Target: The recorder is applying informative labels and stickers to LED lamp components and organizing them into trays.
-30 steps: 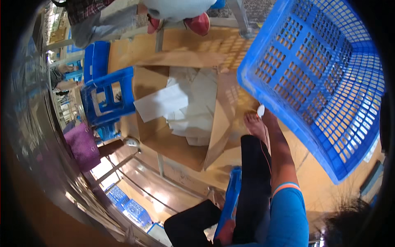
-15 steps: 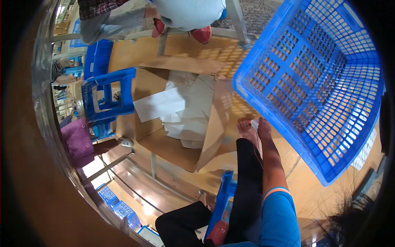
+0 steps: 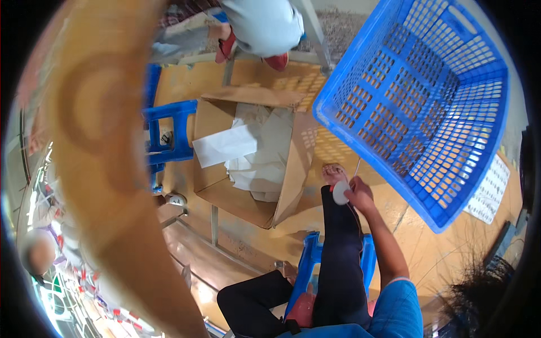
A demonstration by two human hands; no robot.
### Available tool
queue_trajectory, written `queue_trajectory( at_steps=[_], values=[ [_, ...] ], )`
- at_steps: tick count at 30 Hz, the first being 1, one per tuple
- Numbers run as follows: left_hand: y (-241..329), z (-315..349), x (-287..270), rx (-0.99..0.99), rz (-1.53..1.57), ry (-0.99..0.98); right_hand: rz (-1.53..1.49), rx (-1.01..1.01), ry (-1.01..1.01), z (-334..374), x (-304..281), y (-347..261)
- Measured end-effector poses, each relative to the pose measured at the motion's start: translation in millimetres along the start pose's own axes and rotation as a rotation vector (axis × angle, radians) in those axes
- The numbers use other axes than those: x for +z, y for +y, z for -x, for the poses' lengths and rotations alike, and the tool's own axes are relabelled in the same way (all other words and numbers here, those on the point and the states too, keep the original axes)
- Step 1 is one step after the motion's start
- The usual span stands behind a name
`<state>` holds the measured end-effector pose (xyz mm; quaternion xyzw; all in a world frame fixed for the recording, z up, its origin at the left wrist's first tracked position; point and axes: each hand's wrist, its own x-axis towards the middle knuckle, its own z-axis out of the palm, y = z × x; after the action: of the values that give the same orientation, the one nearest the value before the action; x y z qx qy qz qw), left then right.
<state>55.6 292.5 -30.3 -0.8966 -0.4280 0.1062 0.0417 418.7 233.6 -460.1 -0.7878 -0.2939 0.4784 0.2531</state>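
Note:
My right hand [image 3: 362, 196] is closed on a flat, round white piece [image 3: 341, 192], held by its edge above my right shin and foot. A thin pale strand or stick [image 3: 357, 167] rises beside the fingers; I cannot tell whether it belongs to the round piece. A large blue perforated plastic basket [image 3: 365, 145] stands tilted just beyond this hand, apart from it. Left of my leg is an open cardboard box [image 3: 239, 209] with white and greyish paper sheets [image 3: 225, 146] inside. My left hand is not in view.
A blurred brown tabletop edge [image 3: 101, 169] crosses the left side close up. Blue plastic stools [image 3: 180, 132] stand beside the box and under me. Across the metal frame [image 3: 313, 34] sits another person in red shoes [image 3: 276, 61]. A printed white sheet [image 3: 489, 191] lies right of the basket.
My right hand has drawn back slightly toward me, and the round white piece now shows clearly in it. The view has shifted, bringing the brown tabletop across the left side.

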Motion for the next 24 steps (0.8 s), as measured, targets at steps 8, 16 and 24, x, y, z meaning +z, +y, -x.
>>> queue_trajectory(
  at_steps=[8, 16, 24],
  values=[
    [50.1, 48.6, -57.5, -0.153, 0.001, 0.094, -1.003, -0.323, -0.317, 197.7, -104.8, -171.2],
    [61.4, 38.1, -55.7, -0.129, 0.018, 0.278, -0.583, -1.1, -0.113, 270.4, -64.1, -398.2],
    [75.2, 49.0, -37.5, -0.098, -0.07, 0.487, -0.451, -1.086, 0.113, 291.5, -66.3, -297.8]
  ],
)
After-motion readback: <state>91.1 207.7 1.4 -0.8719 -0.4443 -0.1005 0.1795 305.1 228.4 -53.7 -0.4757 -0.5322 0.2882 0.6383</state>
